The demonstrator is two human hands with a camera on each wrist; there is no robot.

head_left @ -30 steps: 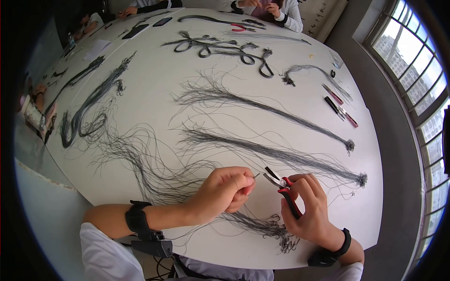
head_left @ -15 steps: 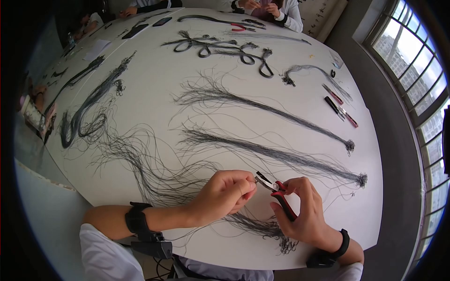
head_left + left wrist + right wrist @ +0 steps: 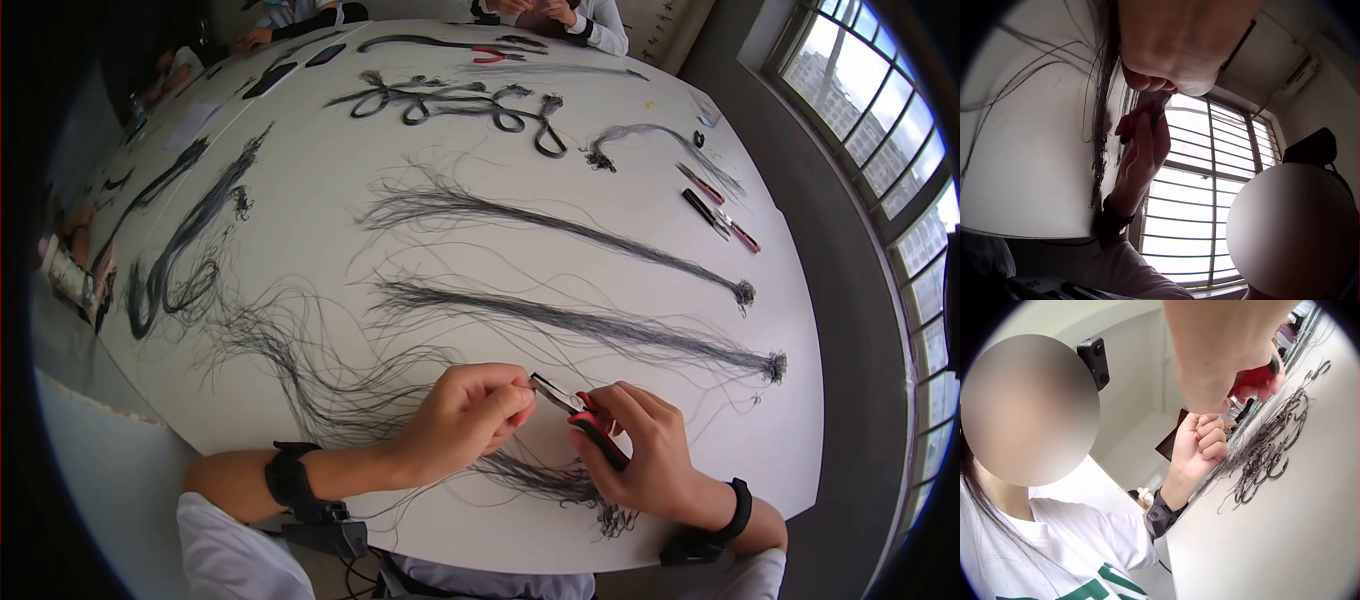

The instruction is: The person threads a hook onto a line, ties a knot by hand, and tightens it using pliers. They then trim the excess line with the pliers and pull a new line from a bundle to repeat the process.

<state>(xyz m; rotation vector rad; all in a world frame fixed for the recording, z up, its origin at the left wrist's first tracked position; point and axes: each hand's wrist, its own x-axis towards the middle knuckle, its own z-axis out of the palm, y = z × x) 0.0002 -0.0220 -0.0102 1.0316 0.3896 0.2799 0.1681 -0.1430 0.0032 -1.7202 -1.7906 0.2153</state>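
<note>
In the head view my left hand is curled above the near table edge, thumb and forefinger pinching the end of a thin dark wire. My right hand grips red-and-black pliers. Their tips point left, right at the left fingertips, and little of the pinched wire shows. Beneath both hands lies a loose bundle of dark wires; its end of small curled hooks spreads over the tabletop in the right wrist view. From the left wrist, the right hand appears beyond the left palm.
Two long wire bundles stretch across the white table beyond my hands. Pliers and a black-handled tool lie at the right, red-handled pliers farther back. Looped dark bundles and phones are there too. Other people sit around the table.
The pliers have moved left to the left fingertips, and their tips, spread apart before, are now closer together. The wire end that stuck out is now mostly covered. The head view has shifted slightly.
</note>
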